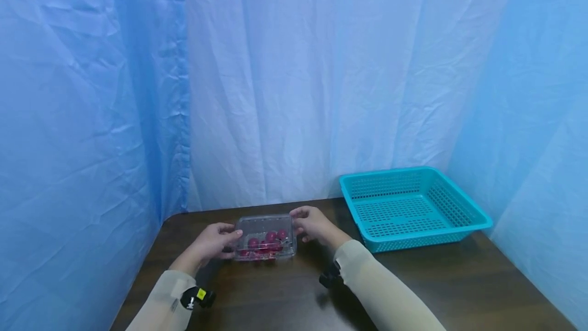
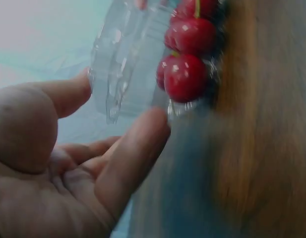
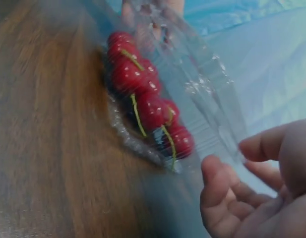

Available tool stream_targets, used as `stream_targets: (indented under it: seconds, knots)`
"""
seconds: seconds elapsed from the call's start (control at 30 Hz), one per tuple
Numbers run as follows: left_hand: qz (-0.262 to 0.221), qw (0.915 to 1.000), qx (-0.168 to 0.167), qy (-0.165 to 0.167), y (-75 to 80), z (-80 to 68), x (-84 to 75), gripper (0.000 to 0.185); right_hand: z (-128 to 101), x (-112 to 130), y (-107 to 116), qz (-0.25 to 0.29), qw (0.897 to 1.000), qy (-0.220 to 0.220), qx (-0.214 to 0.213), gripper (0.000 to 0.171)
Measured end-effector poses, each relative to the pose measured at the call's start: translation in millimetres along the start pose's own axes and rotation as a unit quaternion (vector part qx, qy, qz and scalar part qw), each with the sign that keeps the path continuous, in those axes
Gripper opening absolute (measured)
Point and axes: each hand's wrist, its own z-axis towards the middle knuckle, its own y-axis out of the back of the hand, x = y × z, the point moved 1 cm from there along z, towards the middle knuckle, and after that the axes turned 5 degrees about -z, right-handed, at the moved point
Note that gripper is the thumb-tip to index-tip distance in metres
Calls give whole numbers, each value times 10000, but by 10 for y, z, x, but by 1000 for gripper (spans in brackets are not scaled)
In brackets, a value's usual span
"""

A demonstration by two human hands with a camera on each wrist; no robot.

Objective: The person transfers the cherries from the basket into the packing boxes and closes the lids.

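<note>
A clear plastic clamshell box (image 1: 265, 237) with several red cherries (image 1: 270, 236) in it lies on the dark wooden table (image 1: 459, 280). My left hand (image 1: 231, 241) is at the box's left end. In the left wrist view the left hand (image 2: 123, 101) pinches that end, thumb on the lid edge and a finger at the lower corner by the cherries (image 2: 187, 74). My right hand (image 1: 298, 223) is at the box's right end. In the right wrist view the right hand (image 3: 229, 156) has loosely bent fingers a little off the box (image 3: 202, 84) and its cherries (image 3: 153, 111).
A teal plastic basket (image 1: 459, 208) stands on the table at the back right, with nothing in it. Blue cloth walls close in the table on the left, back and right. Bare tabletop lies in front of the box.
</note>
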Motion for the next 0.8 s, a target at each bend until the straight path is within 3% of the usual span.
stream_targets:
  seconds: [0.13,0.23,0.63,0.8]
  knots:
    - [286,9991,151,273,-3,-68,9,68,-44,-11,5,-129,9999,-4,55,28]
    - [263,9992,197,246,-17,-73,31,60,-89,-19,25,-101,9991,54,397,30]
    - [-204,9996,94,188,-23,-68,54,54,-168,10,63,40,9889,-17,1483,81]
    - [-351,9990,218,176,8,-83,46,53,-166,-9,83,338,9877,-31,1526,86]
